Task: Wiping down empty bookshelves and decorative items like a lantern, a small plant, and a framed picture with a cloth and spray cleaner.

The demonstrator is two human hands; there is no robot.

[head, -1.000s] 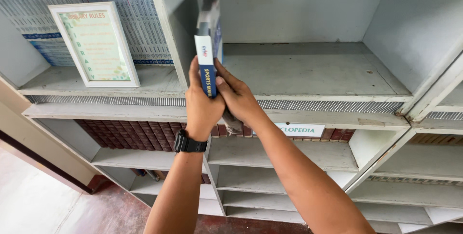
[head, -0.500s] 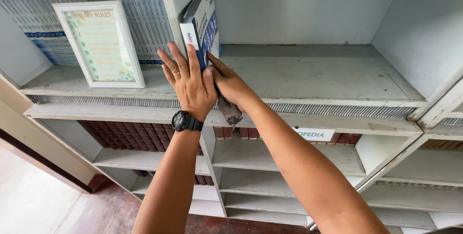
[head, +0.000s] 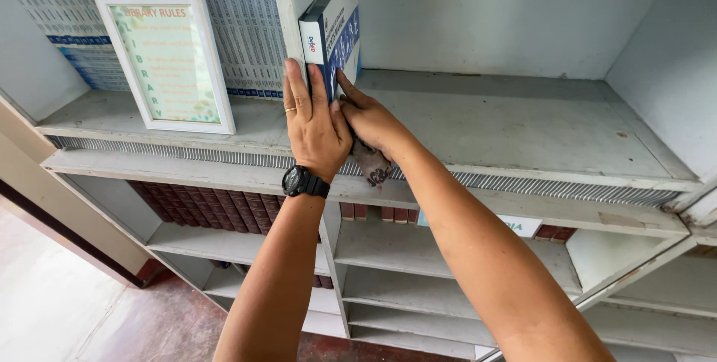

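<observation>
Head view: the book (head: 331, 37) is standing upright, long axis vertical, at the shelf's (head: 523, 130) left front corner against the divider (head: 287, 11). The left hand (head: 314, 127) is pressing flat and open-fingered on its spine from just below. The right hand (head: 370, 119) is touching the cover's lower edge, apparently not gripping, equally near.

Book (head: 332, 33) upright at shelf's (head: 523, 130) left

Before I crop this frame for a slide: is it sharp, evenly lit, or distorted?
Head view: soft, even daylight, no glare; left hand, right hand and the blue-and-white book are sharp; shelf edges bow slightly from the wide lens; lower shelves sit in dimmer shade.
</observation>
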